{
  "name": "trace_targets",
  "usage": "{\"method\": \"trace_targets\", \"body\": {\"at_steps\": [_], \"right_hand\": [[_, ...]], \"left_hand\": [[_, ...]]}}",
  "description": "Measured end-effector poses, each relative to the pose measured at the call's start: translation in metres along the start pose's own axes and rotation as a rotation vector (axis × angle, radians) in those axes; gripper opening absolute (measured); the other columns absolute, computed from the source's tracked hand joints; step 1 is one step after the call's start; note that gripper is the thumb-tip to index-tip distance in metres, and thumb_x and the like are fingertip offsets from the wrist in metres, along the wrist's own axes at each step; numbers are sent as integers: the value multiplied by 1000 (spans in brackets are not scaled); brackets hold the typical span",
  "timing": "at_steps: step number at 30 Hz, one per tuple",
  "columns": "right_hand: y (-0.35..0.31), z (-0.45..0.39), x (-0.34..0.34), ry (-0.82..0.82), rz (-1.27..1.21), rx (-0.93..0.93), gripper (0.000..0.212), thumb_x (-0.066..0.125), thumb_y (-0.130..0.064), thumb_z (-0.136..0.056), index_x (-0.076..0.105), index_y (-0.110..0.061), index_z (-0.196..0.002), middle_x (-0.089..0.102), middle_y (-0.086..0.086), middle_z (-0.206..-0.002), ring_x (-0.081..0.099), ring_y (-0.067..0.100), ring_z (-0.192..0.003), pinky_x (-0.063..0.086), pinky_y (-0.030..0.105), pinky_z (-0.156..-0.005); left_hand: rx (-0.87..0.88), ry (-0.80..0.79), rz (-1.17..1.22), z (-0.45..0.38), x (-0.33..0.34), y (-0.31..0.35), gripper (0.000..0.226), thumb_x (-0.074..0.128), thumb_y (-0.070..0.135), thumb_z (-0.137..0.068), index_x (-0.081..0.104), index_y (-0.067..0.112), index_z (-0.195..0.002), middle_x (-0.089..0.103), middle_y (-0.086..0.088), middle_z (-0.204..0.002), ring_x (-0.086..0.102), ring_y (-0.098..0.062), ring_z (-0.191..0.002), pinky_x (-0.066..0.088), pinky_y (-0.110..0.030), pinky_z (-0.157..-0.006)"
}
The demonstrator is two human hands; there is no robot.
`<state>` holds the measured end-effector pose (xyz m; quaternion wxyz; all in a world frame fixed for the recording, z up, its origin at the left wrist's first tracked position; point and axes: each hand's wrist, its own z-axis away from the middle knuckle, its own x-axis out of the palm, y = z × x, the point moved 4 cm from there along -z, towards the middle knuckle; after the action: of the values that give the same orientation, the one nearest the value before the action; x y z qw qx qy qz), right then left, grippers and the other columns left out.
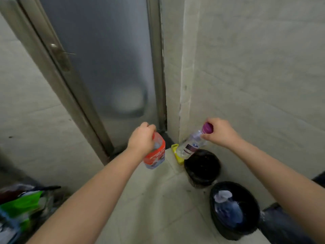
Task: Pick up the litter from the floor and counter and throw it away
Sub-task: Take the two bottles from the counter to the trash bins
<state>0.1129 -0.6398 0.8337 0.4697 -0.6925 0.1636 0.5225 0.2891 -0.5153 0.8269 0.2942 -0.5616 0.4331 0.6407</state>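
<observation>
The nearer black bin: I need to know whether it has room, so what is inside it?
The nearer black round bin holds crumpled pale blue-white plastic litter. Anything beneath that litter is covered.

Dim, flat, greyish indoor light with weak shadows. The frosted door [98, 67] glows faintly. Everything looks soft and slightly blurred; straight lines bow toward the edges, where the bags [19, 206] smear.

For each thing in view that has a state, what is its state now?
Left hand: holds the red-label bottle, lifted.
Right hand: holds the purple-cap bottle, capped, tilted over the far bin.
Near bin: holds litter.
Door: shut.
</observation>
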Motion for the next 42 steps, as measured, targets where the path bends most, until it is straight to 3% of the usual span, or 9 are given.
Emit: {"method": "trace_targets", "body": {"at_steps": [5, 12, 15, 18, 21, 25, 33, 37, 42], "right_hand": [[102, -61, 15, -58, -16, 277, 33, 67, -13, -82, 60, 8, -107, 63, 28, -108, 59, 36, -103, 45, 40, -82], [211, -145, 84, -247, -46, 592, 13, 56, -13, -88, 57, -1, -92, 51, 12, -72, 57, 32, -94, 40, 30, -65], [245, -175, 130, -291, -166, 790, 17, 56, -19, -91, 57, -5, -81, 66, 23, -102, 60, 31, -110, 45, 32, -83], [288, -196, 195, -313, -272, 952, 37, 63, -26, -86, 61, 4, -108, 65, 22, -114, 62, 34, -111, 49, 36, -90], [320, -208, 251, -368, -283, 1077, 44, 63, -25, -86, 52, 6, -116, 60, 23, -121, 57, 36, -115, 43, 41, -99], [369, -212, 341, -387, -361, 1177, 43, 63, -18, -85, 51, 6, -118, 60, 25, -121, 56, 36, -113, 44, 36, -87], [419, -209, 465, -534, -334, 1169, 34, 52, -7, -88, 53, 2, -121, 59, 24, -123, 55, 37, -115, 41, 31, -83], [403, -213, 461, -721, -215, 950, 50, 47, -9, -92, 35, -3, -141, 39, 16, -147, 35, 31, -137, 25, 29, -111], [368, -252, 426, -875, 86, 664, 60, 37, -34, -98, 13, -16, -150, 9, 6, -160, 4, 31, -148, 16, 46, -119]], "left_hand": [[71, -200, -34, -100, 77, 55, 30, 55, 17, -90, 58, 5, -117, 55, -16, -123, 52, -32, -118, 43, -35, -96], [136, -401, -31, -239, 182, 101, 28, 55, 14, -89, 61, 6, -115, 59, -15, -121, 54, -31, -117, 43, -34, -97], [114, -514, 16, -287, 244, 105, 33, 60, 25, -87, 61, 15, -118, 58, -12, -119, 54, -30, -117, 45, -34, -98], [54, -632, 45, -322, 311, 104, 46, 61, 26, -88, 51, 12, -131, 52, -16, -127, 50, -31, -119, 43, -33, -101], [27, -696, 54, -343, 383, 102, 44, 54, 20, -91, 46, 9, -133, 49, -16, -132, 48, -30, -121, 40, -32, -101], [4, -799, 50, -346, 493, 92, 44, 52, 17, -92, 43, 5, -134, 45, -16, -133, 43, -30, -125, 40, -31, -101], [-16, -994, 75, -314, 632, 67, 52, 57, 23, -91, 41, 8, -138, 39, -17, -139, 36, -33, -130, 37, -36, -109], [73, -998, 27, -306, 621, 51, 43, 43, 20, -97, 42, 11, -139, 37, -11, -149, 29, -29, -140, 26, -33, -117], [149, -864, -124, -333, 560, 30, 49, 27, 27, -102, 23, 15, -149, 13, -8, -161, 4, -28, -149, 9, -36, -124]]}}
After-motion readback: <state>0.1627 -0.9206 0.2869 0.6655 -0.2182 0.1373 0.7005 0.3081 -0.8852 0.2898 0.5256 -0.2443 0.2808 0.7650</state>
